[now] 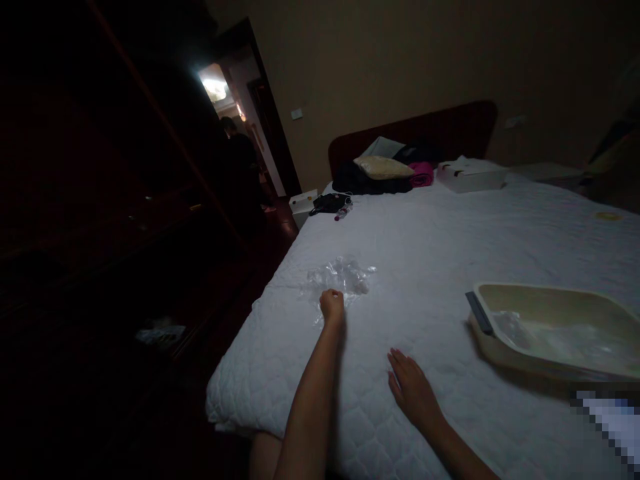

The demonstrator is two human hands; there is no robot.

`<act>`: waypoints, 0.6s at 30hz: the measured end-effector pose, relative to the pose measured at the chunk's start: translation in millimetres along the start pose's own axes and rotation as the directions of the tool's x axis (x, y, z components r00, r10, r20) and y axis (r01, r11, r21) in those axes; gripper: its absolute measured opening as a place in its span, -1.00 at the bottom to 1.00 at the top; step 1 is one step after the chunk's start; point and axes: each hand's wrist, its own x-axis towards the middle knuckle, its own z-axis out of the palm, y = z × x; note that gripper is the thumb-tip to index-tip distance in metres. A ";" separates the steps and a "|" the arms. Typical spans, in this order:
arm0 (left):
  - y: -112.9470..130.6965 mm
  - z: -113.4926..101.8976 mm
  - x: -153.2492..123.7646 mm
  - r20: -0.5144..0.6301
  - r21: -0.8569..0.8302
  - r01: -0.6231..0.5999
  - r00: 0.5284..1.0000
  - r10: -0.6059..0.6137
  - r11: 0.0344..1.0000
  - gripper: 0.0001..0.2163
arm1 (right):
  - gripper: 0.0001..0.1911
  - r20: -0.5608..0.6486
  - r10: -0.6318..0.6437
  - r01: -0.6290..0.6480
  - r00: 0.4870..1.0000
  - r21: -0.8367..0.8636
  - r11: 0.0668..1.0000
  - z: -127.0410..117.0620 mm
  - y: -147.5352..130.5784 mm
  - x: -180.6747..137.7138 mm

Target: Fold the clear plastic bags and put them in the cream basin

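My left hand [332,306] is closed at the near edge of a crumpled clear plastic bag [345,275], which lies on the white quilted bed [425,247]. Its fingers are curled together and seem to pinch the plastic. Lower and to the right, my right hand [411,388] rests palm down with its fingers stretched out, holding nothing. Farther right stands a cream plastic bin [550,293] with a grey handle. Clear plastic bags [575,343] lie inside it.
Toward the headboard [415,130] are a beige pillow [384,167], a rolled pink cloth [421,175] and a white box [473,175]. A black bag [330,203] lies by the bed's left edge. Another person [243,167] is near the doorway. Some litter [160,333] lies on the dark floor.
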 end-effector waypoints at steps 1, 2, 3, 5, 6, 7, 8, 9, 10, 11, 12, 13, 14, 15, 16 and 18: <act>2.8 -4.0 -4.2 0.029 -0.059 -0.018 0.999 0.020 0.998 -0.74 | -0.60 0.014 0.026 -0.026 1.000 0.054 0.998 -2.0 -1.0 0.0; 5.4 -8.5 -9.3 0.066 -0.120 -0.034 0.997 0.042 0.992 -0.74 | -0.60 0.033 0.060 -0.064 0.998 0.124 0.990 -5.0 -2.1 0.7; 7.7 -13.4 -15.3 0.109 -0.182 -0.045 0.992 0.065 0.982 -0.76 | -0.60 0.060 0.117 -0.128 0.991 0.216 0.968 -9.0 -3.0 2.4; 11.2 -23.9 -30.5 0.217 -0.301 -0.042 0.970 0.112 0.953 -0.80 | -0.60 0.139 0.255 -0.290 0.957 0.403 0.868 -20.0 -3.1 9.3; 12.5 -29.3 -39.7 0.276 -0.356 -0.031 0.951 0.137 0.934 -0.79 | -0.59 0.190 0.330 -0.381 0.925 0.481 0.789 -26.9 -1.8 14.7; 13.8 -34.8 -49.9 0.335 -0.405 -0.014 0.928 0.163 0.914 -0.77 | -0.57 0.221 0.372 -0.432 0.901 0.515 0.740 -34.9 0.7 21.4; 15.4 -40.1 -60.8 0.397 -0.448 0.012 0.899 0.187 0.894 -0.76 | -0.54 0.231 0.394 -0.454 0.890 0.527 0.718 -43.9 4.2 29.0; 17.4 -45.1 -72.1 0.460 -0.482 0.043 0.863 0.211 0.875 -0.75 | -0.51 0.233 0.407 -0.466 0.883 0.535 0.704 -54.0 8.4 36.9; 20.0 -49.7 -83.3 0.520 -0.506 0.077 0.822 0.233 0.859 -0.75 | -0.49 0.227 0.418 -0.471 0.879 0.542 0.696 -65.3 12.9 44.8; 23.4 -53.5 -94.1 0.577 -0.520 0.111 0.777 0.253 0.847 -0.76 | -0.45 0.219 0.421 -0.467 0.880 0.555 0.688 -77.6 17.0 52.0; 27.4 -56.5 -103.9 0.649 -0.534 0.163 0.708 0.278 0.830 -0.76 | -0.41 0.233 0.390 -0.448 0.891 0.599 0.664 -90.8 20.4 58.1; 31.8 -58.4 -112.5 0.752 -0.546 0.279 0.578 0.316 0.790 -0.77 | -0.38 0.262 0.347 -0.432 0.901 0.631 0.645 -104.6 22.7 62.9; 36.4 -59.2 -119.5 0.802 -0.543 0.355 0.487 0.346 0.761 -0.78 | -0.37 0.323 0.281 -0.428 0.904 0.652 0.626 -118.6 23.6 66.3; 40.9 -58.9 -124.9 0.834 -0.533 0.413 0.404 0.376 0.738 -0.79 | -0.36 0.382 0.230 -0.440 0.895 0.668 0.600 -132.1 23.2 68.3; 44.9 -57.5 -128.7 0.855 -0.516 0.466 0.332 0.399 0.719 -0.78 | -0.36 0.441 0.188 -0.462 0.878 0.672 0.579 -144.7 21.6 69.2; 50.6 -52.1 -132.2 0.878 -0.478 0.526 0.250 0.409 0.703 -0.77 | -0.41 0.548 0.115 -0.515 0.828 0.665 0.540 -165.9 16.4 69.0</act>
